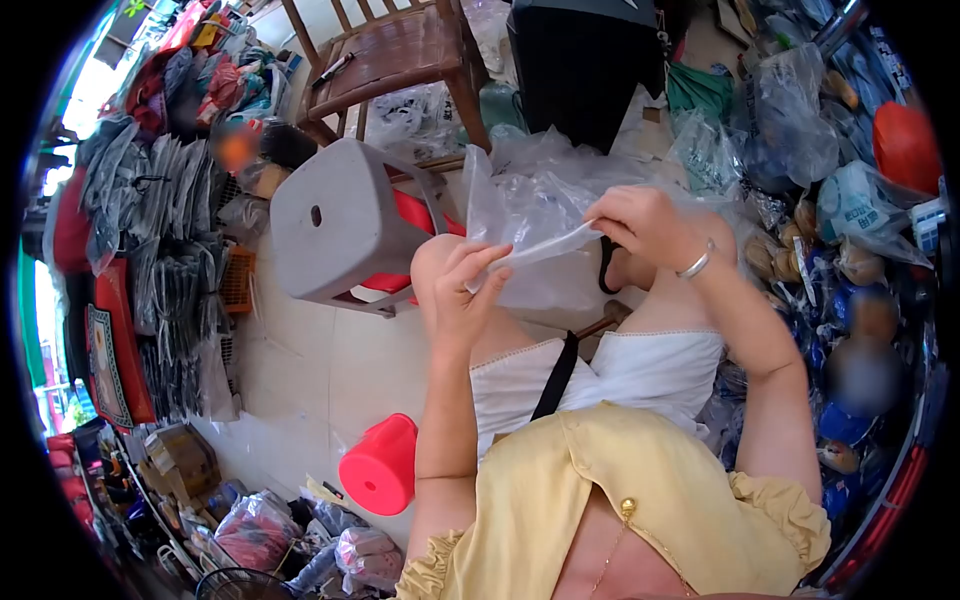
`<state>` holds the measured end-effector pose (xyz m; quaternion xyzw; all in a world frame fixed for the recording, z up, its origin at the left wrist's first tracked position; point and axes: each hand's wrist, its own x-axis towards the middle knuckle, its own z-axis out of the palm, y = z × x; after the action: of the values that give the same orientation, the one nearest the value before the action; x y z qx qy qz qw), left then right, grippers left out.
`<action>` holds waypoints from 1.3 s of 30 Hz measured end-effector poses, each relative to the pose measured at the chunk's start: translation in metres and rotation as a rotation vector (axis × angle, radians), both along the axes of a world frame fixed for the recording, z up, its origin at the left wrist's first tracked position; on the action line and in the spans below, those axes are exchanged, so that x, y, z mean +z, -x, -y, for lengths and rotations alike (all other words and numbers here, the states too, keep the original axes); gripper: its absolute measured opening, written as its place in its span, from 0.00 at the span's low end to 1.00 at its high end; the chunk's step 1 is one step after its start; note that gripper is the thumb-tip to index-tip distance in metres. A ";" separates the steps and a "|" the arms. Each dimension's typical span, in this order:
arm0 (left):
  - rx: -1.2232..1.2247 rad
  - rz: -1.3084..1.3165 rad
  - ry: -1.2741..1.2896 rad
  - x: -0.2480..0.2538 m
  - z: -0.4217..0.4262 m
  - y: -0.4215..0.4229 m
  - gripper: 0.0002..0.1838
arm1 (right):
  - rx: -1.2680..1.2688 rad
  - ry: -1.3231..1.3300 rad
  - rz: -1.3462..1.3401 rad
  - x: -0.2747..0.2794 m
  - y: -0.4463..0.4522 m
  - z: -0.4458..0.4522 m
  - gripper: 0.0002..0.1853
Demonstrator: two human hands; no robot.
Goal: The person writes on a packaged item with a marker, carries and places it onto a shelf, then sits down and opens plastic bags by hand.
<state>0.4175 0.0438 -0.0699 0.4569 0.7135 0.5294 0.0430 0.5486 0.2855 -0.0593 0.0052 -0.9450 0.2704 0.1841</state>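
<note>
One clear plastic bag [540,205], edge stretched between two pinch grips: left hand [465,287] on one end, right hand [643,225] on the other. Bag lies between and beyond knees [724,245], near grey stool [325,225].

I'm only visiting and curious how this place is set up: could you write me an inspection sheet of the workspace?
Surface: pale tiled floor.
Job's things: clear plastic, held by its edge.
Clutter: grey stool, wooden chair, red plastic item.
Grippers: bare hands; left hand and right hand each pinch the plastic's edge.
Cables: nothing seen.
Surroundings: dark bagged goods on the left, wrapped goods on the right.
</note>
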 end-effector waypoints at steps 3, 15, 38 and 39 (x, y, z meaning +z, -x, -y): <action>-0.030 0.427 -0.134 0.000 0.000 -0.001 0.14 | -0.034 0.225 0.130 0.023 0.017 -0.021 0.07; -0.197 0.784 -0.538 -0.041 0.010 0.027 0.06 | -0.041 0.540 -0.005 -0.015 0.041 0.027 0.07; 0.016 0.913 -0.891 -0.052 0.097 0.096 0.10 | -0.058 0.664 0.261 -0.075 0.039 -0.003 0.19; 0.013 0.911 -0.888 -0.054 0.101 0.098 0.10 | -0.059 0.666 0.257 -0.079 0.043 0.000 0.19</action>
<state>0.3193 -0.0569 -0.1243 0.1558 0.3391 0.9163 0.1452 0.5054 0.2858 -0.1387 -0.1165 -0.8201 0.5567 0.0630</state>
